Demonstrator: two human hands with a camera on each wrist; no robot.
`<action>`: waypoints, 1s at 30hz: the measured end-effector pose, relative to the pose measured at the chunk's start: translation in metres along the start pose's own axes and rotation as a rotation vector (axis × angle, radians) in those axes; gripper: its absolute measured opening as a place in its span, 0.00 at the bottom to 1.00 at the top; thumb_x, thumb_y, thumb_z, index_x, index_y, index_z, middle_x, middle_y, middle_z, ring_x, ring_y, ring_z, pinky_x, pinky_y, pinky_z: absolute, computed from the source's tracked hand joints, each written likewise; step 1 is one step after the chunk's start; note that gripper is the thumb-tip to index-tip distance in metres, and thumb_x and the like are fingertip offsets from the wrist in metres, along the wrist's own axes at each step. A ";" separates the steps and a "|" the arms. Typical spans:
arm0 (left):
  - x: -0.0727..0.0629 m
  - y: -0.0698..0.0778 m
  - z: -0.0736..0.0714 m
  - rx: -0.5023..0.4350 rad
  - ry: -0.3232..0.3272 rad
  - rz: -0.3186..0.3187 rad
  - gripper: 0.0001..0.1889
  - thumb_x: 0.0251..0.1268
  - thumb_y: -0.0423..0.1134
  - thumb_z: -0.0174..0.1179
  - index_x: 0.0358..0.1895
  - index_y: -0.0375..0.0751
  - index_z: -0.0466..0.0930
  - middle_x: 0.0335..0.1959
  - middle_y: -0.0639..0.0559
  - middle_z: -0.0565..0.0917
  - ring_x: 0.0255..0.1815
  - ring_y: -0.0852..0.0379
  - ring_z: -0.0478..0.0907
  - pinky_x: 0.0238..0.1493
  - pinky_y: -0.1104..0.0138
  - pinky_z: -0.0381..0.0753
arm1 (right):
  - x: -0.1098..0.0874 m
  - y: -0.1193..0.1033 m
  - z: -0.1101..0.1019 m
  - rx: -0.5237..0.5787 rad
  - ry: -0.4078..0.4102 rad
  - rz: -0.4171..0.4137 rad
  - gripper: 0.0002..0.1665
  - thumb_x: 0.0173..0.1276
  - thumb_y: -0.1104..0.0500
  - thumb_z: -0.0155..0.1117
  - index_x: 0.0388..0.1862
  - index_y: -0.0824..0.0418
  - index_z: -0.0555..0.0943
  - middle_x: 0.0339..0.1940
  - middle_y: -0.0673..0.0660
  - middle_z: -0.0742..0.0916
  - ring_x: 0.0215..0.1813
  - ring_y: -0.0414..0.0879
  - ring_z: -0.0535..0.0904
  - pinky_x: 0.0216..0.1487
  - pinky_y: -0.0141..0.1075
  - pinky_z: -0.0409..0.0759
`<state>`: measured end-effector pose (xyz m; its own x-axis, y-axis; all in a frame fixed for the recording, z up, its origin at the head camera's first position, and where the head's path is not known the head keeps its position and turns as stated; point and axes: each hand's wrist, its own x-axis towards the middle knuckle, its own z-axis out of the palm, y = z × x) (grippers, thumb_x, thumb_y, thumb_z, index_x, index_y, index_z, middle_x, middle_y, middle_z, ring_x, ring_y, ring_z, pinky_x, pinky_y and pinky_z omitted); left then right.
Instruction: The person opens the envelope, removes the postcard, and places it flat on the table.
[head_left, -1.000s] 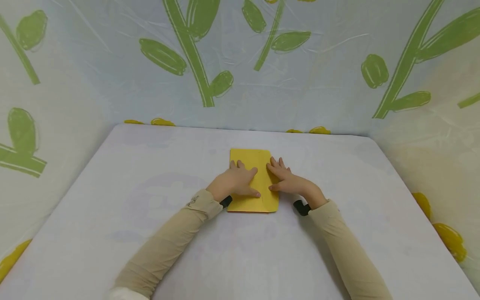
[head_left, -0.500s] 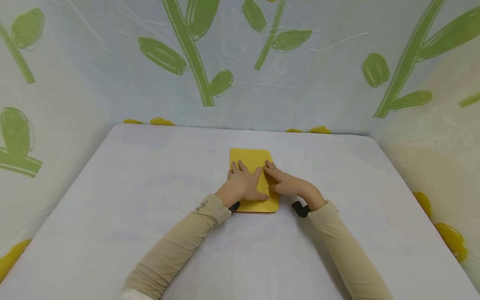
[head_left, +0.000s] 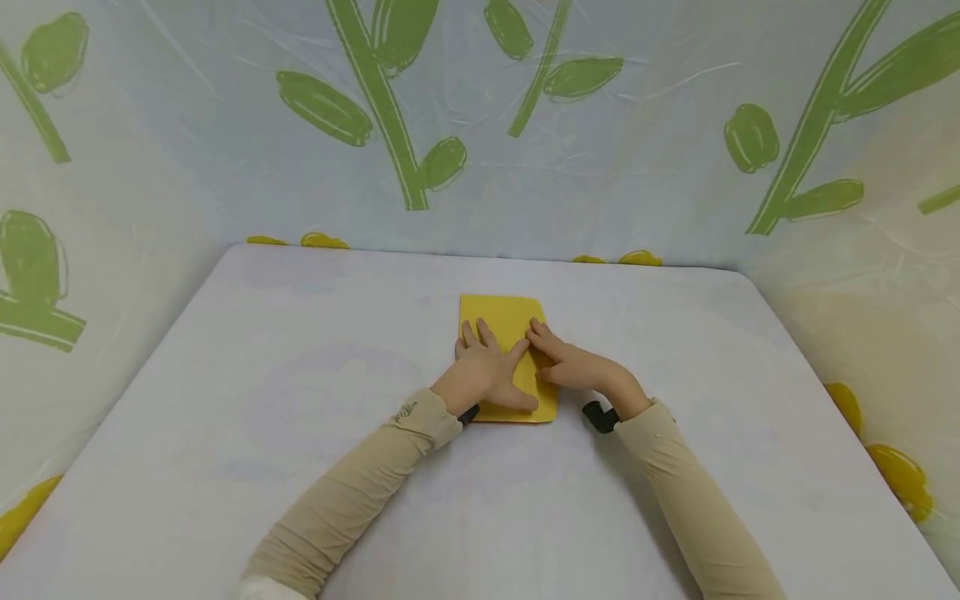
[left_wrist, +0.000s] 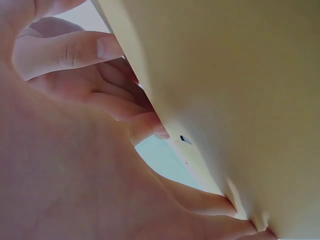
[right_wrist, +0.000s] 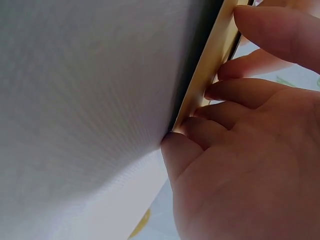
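Note:
A flat rectangle of folded yellow paper (head_left: pixel 498 310) lies on the table in the head view. Spread over its lower middle, my left hand (head_left: pixel 486 372) rests with straight fingers, thumb toward the right. My right hand (head_left: pixel 581 367) touches the paper's right side, fingertips on its top near the edge and thumb lower down. Up close in the left wrist view, the yellow paper (left_wrist: pixel 240 100) fills the right side and has a small dark mark; the right hand's fingertips meet its edge. In the right wrist view, fingertips line the paper's thin edge (right_wrist: pixel 212 60).
The white table (head_left: pixel 337 333) has faint printed patterns. Behind and beside it hangs a pale sheet (head_left: pixel 637 167) with green leaves and yellow shapes. Each wrist wears a dark device, the right one (head_left: pixel 602 417) showing more fully.
My left hand has slid right across the paper. The right hand's fingers have drawn together and moved slightly left onto the paper. Over the last half second both stay nearly still.

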<state>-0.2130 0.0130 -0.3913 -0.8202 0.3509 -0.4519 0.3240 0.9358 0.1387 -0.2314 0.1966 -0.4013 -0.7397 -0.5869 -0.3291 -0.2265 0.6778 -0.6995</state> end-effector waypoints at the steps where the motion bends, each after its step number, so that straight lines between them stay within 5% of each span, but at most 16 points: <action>1: 0.000 0.000 0.000 0.001 -0.001 -0.002 0.54 0.55 0.78 0.51 0.80 0.66 0.35 0.75 0.20 0.31 0.74 0.20 0.29 0.73 0.39 0.45 | 0.000 0.000 0.000 0.002 0.000 0.000 0.41 0.74 0.67 0.47 0.79 0.70 0.42 0.81 0.64 0.38 0.80 0.58 0.29 0.76 0.57 0.36; 15: 0.002 0.002 0.002 -0.027 -0.002 0.003 0.50 0.61 0.76 0.47 0.81 0.64 0.35 0.75 0.22 0.29 0.72 0.18 0.27 0.72 0.36 0.44 | -0.001 -0.001 0.000 0.010 0.001 -0.002 0.41 0.74 0.66 0.47 0.80 0.69 0.42 0.81 0.64 0.38 0.80 0.58 0.30 0.76 0.58 0.37; 23: 0.010 0.006 0.001 0.006 0.180 -0.018 0.34 0.76 0.61 0.44 0.80 0.64 0.46 0.74 0.21 0.47 0.70 0.15 0.47 0.63 0.36 0.65 | 0.000 -0.002 0.000 0.018 0.012 0.009 0.44 0.71 0.67 0.48 0.80 0.67 0.41 0.81 0.64 0.39 0.80 0.58 0.30 0.76 0.57 0.38; 30: 0.012 0.009 0.000 -0.016 0.192 -0.036 0.33 0.77 0.56 0.46 0.80 0.63 0.47 0.73 0.20 0.48 0.70 0.14 0.47 0.61 0.35 0.67 | 0.001 -0.002 -0.001 0.008 0.008 0.005 0.45 0.70 0.67 0.48 0.80 0.68 0.41 0.81 0.64 0.39 0.80 0.59 0.30 0.76 0.57 0.38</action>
<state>-0.2196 0.0257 -0.3952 -0.9062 0.3158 -0.2810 0.2866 0.9477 0.1407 -0.2320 0.1952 -0.3997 -0.7458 -0.5799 -0.3278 -0.2175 0.6771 -0.7031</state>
